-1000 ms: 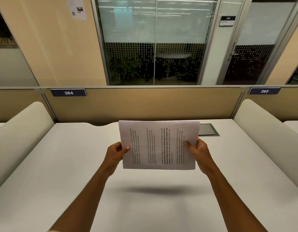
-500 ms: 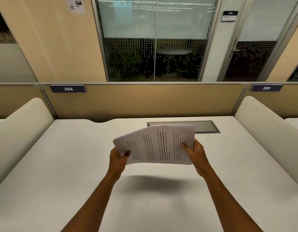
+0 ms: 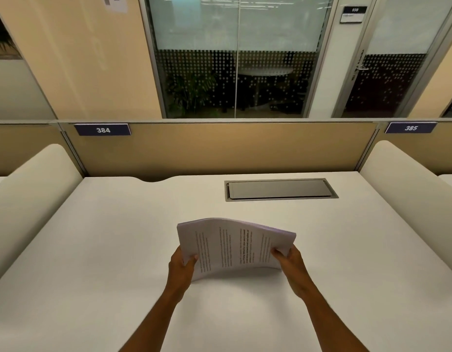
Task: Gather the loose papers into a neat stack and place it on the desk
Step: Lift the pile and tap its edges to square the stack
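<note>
A: We're looking down at a stack of papers (image 3: 235, 247) held in both hands over the white table (image 3: 98, 250), near the middle and toward the near side.

B: The left hand (image 3: 180, 269) grips the stack's left edge, thumb curled over the printed top page, fingers behind it.

A: And the right hand (image 3: 292, 266) clasps the right edge the same way, thumb on the front, the rest of the fingers hidden behind the sheets.

B: We see the stack tilted up toward us, its top edge bowed in a gentle wave. The text runs sideways in columns; it's too small for us to read.

A: The bottom edge sits very low, right at the tabletop. We can't tell whether it's touching the surface or just above it.

B: Beyond the papers, well apart from them, there's a grey metal flap (image 3: 279, 189) set flush into the table.

A: Behind that we have a tan partition (image 3: 219, 148) with a plate reading 384 (image 3: 103, 130) on the left and another reading 385 (image 3: 410, 128) on the right.

B: Rounded cream dividers (image 3: 29, 189) flank the table on both sides, and past the partition we see a glass wall (image 3: 235, 59) with a dotted pattern.
</note>
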A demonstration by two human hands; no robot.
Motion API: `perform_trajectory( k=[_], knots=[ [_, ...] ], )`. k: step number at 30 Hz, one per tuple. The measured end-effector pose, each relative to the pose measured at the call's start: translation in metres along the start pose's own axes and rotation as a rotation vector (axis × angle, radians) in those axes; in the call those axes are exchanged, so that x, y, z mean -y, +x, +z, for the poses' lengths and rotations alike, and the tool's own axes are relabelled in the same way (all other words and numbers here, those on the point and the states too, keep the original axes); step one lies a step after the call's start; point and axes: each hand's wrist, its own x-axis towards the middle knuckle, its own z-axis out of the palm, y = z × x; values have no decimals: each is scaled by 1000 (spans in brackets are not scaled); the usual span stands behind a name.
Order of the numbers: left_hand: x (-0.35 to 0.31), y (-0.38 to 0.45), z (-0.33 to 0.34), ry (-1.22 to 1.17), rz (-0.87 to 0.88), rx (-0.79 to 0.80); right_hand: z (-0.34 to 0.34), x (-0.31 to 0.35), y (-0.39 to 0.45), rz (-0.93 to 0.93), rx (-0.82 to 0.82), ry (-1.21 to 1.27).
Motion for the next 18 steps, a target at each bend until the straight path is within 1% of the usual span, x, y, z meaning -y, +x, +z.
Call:
perform_trajectory(
  k=[5,11,15,18],
  knots=[
    [-4,4,0,7,23,-16,4,5,7,10,-15,-6],
    [-8,9,0,28,62,-49,4,10,9,-19,-26,-25],
    [1,5,0,73,37,-30,6,-4,4,25,-2,-27],
    [0,8,0,88,26,-19,6,-5,5,43,-13,-38]
  ],
)
